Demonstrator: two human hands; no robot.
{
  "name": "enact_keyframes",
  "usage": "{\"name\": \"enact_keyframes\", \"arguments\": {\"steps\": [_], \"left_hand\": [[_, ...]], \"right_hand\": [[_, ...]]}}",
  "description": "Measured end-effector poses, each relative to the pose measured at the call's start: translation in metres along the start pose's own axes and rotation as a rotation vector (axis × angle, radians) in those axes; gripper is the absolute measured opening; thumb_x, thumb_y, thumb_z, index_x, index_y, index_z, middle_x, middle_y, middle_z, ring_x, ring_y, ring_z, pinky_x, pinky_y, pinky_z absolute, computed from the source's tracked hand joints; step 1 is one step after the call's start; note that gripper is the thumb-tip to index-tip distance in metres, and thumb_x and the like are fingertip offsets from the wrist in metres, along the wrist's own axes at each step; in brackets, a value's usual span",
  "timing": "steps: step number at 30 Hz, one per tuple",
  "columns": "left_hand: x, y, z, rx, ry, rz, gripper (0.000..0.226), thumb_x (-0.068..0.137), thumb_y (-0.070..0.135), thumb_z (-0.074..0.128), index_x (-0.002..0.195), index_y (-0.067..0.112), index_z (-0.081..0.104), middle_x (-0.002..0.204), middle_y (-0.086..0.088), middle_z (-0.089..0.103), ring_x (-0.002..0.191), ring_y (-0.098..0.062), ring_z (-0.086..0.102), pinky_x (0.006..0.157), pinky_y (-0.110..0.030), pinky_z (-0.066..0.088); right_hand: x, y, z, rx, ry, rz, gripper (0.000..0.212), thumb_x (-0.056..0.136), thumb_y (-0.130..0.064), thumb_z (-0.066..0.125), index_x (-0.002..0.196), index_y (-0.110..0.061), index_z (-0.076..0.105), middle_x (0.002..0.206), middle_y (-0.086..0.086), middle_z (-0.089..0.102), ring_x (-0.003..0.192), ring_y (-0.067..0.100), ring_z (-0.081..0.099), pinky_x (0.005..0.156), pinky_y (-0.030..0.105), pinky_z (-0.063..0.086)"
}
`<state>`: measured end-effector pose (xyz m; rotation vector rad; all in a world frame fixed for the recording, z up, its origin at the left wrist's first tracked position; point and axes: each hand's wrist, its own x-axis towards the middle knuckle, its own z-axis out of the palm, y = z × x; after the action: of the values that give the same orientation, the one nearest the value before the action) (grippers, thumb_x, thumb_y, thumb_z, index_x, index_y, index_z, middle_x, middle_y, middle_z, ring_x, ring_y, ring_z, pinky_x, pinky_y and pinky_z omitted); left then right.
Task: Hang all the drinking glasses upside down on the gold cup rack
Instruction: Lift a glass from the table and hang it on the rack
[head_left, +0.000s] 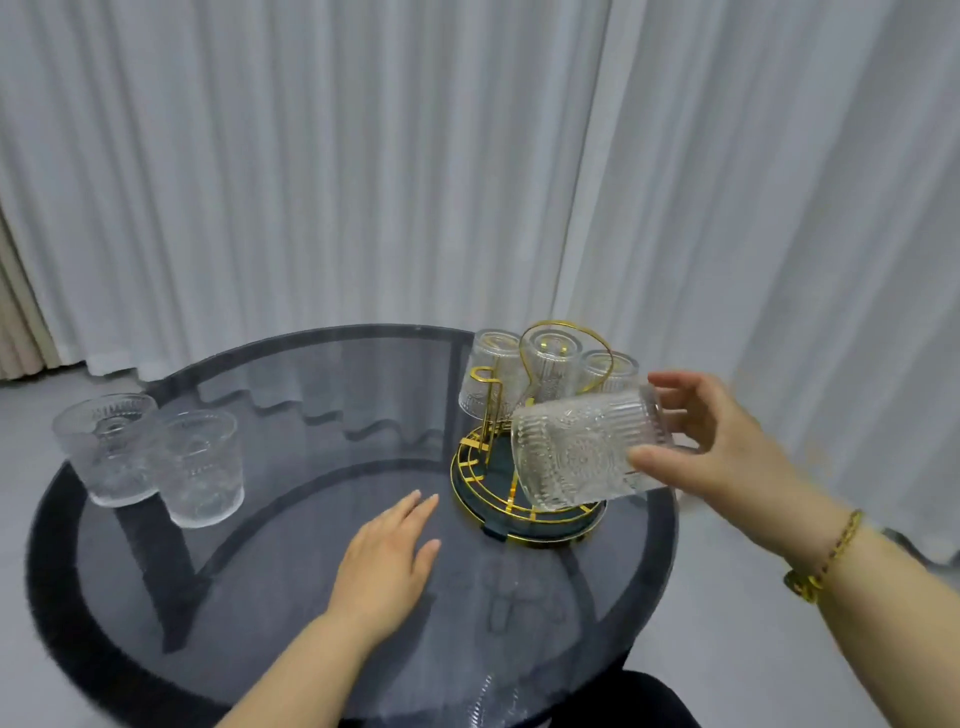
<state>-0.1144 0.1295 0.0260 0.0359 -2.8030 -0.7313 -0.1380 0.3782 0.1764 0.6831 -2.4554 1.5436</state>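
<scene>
The gold cup rack (480, 457) stands on a dark green base at the right of the round glass table (311, 597). Three clear ribbed glasses hang upside down at its back: one on the left (488, 369), one in the middle (551, 358), one on the right (615, 371). My right hand (722, 447) holds a fourth glass (576, 452) tilted on its side, mouth to the left, over the rack's front. My left hand (387, 561) rests flat on the table, fingers apart, just left of the rack. Two upright glasses (109, 447) (200, 467) stand at the table's left.
White pleated curtains (363, 182) hang close behind the table. The table's far edge runs just behind the rack. A free gold peg (485, 405) stands at the rack's left front. My dark-clothed knee (649, 701) shows at the bottom.
</scene>
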Motion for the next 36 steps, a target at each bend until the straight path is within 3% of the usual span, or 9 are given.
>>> {"name": "enact_keyframes", "arguments": {"steps": [5,10,13,19,23,27,32,36], "left_hand": [[0.018,0.016,0.021,0.045,-0.083,0.062,0.053,0.096,0.034,0.035,0.143,0.028,0.011,0.156,0.004,0.009,0.142,-0.012,0.014,0.117,-0.032,0.012],[0.031,0.015,0.035,0.084,-0.144,0.076,0.050,0.097,0.034,0.031,0.142,0.030,0.010,0.156,0.006,0.011,0.143,-0.012,0.010,0.118,-0.034,0.009],[0.032,0.011,0.039,0.072,-0.146,0.070,0.050,0.097,0.035,0.030,0.142,0.032,0.008,0.155,0.007,0.013,0.143,-0.011,0.010,0.118,-0.033,0.009],[0.031,0.010,0.041,0.073,-0.134,0.066,0.051,0.096,0.037,0.031,0.141,0.034,0.007,0.155,0.005,0.013,0.142,-0.012,0.012,0.117,-0.032,0.012],[0.031,0.010,0.042,0.070,-0.134,0.068,0.052,0.096,0.037,0.031,0.141,0.034,0.007,0.155,0.005,0.013,0.142,-0.012,0.012,0.118,-0.032,0.012],[0.031,0.009,0.042,0.069,-0.135,0.062,0.052,0.096,0.037,0.031,0.141,0.035,0.007,0.156,0.005,0.012,0.142,-0.012,0.011,0.118,-0.032,0.012],[0.032,0.009,0.042,0.076,-0.142,0.065,0.052,0.096,0.037,0.031,0.141,0.035,0.006,0.156,0.004,0.011,0.142,-0.013,0.011,0.117,-0.031,0.012],[0.032,0.009,0.043,0.080,-0.141,0.065,0.052,0.096,0.038,0.031,0.141,0.035,0.005,0.156,0.004,0.011,0.142,-0.013,0.011,0.117,-0.031,0.012]], "right_hand": [[0.004,-0.007,-0.053,-0.126,0.152,0.019,0.051,0.063,-0.009,0.074,0.101,-0.025,0.043,0.089,-0.015,0.051,0.080,-0.002,0.052,0.060,0.011,0.041],[0.027,-0.007,-0.074,-0.249,0.172,0.021,0.048,0.062,-0.016,0.075,0.099,-0.025,0.046,0.092,-0.014,0.051,0.083,-0.002,0.050,0.064,0.013,0.037],[0.045,-0.005,-0.068,-0.305,0.146,0.014,0.048,0.063,-0.016,0.075,0.100,-0.026,0.047,0.099,-0.005,0.052,0.083,0.004,0.051,0.065,0.014,0.038],[0.074,0.008,-0.049,-0.429,0.052,0.044,0.058,0.062,-0.022,0.075,0.113,-0.018,0.047,0.107,0.000,0.049,0.096,0.016,0.049,0.079,0.027,0.038],[0.083,0.021,-0.033,-0.461,-0.006,0.090,0.070,0.063,-0.023,0.075,0.122,-0.012,0.038,0.111,0.002,0.045,0.096,0.015,0.045,0.078,0.025,0.037],[0.086,0.033,-0.019,-0.462,-0.059,0.127,0.079,0.065,-0.023,0.075,0.128,-0.009,0.029,0.128,0.011,0.045,0.099,0.013,0.041,0.080,0.023,0.036],[0.088,0.045,-0.006,-0.487,-0.118,0.158,0.078,0.065,-0.024,0.074,0.127,-0.008,0.030,0.130,0.011,0.045,0.099,0.013,0.040,0.080,0.022,0.037],[0.088,0.051,-0.002,-0.491,-0.134,0.185,0.078,0.064,-0.026,0.074,0.127,-0.008,0.030,0.131,0.010,0.045,0.112,0.018,0.044,0.083,0.022,0.037]]}}
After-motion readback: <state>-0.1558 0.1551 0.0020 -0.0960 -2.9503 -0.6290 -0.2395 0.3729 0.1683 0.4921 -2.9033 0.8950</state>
